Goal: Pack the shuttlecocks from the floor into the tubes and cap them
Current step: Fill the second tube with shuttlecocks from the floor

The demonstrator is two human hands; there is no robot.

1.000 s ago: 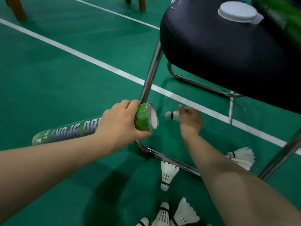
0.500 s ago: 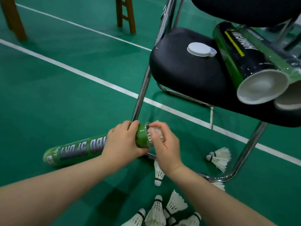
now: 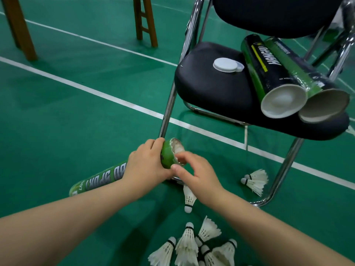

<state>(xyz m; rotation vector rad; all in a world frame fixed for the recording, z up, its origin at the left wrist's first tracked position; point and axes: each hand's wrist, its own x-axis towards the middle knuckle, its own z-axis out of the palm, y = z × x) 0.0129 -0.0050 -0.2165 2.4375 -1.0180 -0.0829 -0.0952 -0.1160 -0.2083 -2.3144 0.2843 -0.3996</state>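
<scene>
Head view: a second ago the right hand (image 3: 196, 175) held the shuttlecock (image 3: 178, 148) just short of the green tube (image 3: 99, 179); now its bent fingers crowd the tube's mouth with white feathers inside, and I cannot tell whether they are pinched or let go. The left hand (image 3: 146, 166) grips the tube just behind the rim. Probably one more is packed. The heap of shuttlecocks (image 3: 192, 244) lies below the right forearm. Beyond the hands, on the green court floor (image 3: 76, 112), a black chair (image 3: 211, 89) bears a white cap (image 3: 225, 64) and two open tubes (image 3: 269, 73).

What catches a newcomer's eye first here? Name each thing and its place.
At centre the left hand grips a green tube near its open end, the right hand at its mouth. White shuttlecocks lie heaped on the green floor below, and two open tubes and a white cap rest on the black chair, upper right.
</scene>
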